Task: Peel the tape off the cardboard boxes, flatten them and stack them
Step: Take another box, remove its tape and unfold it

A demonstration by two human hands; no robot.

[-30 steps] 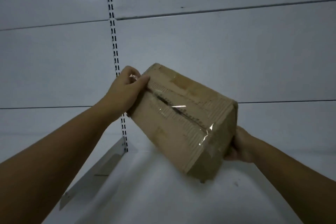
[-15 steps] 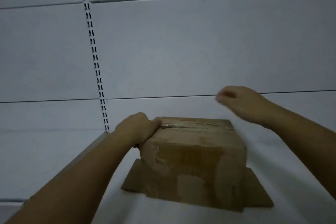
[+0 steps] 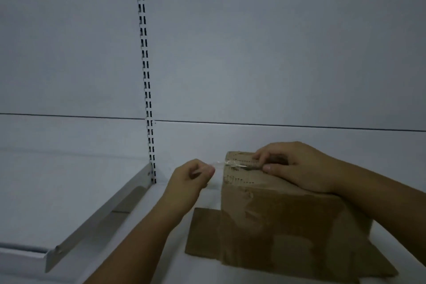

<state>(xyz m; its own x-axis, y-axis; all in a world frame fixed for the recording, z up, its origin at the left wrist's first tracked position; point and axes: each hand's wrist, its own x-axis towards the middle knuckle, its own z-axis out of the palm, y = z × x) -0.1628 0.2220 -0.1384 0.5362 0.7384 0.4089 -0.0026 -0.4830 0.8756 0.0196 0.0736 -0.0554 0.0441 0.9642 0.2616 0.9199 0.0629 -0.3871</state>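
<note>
Brown cardboard makes up the box (image 3: 276,219), which sits on a white shelf (image 3: 115,191) close to the white back wall (image 3: 253,53). A rail (image 3: 145,76) full of small slots runs up the wall, left of the box, and a grey bracket (image 3: 103,212) slants along the shelf on the left. Nothing blocks the box but the hands. The box stands upright, its flaps (image 3: 202,233) spread flat on the shelf at the bottom. Its long side runs left to right, and so does the seam on top. The right hand (image 3: 297,166) rests on top, fingers pressing down by the seam. The left hand (image 3: 191,180) is just left of the box, fingers pinched together on clear tape (image 3: 221,163), which stretches from the top seam to that hand.
</note>
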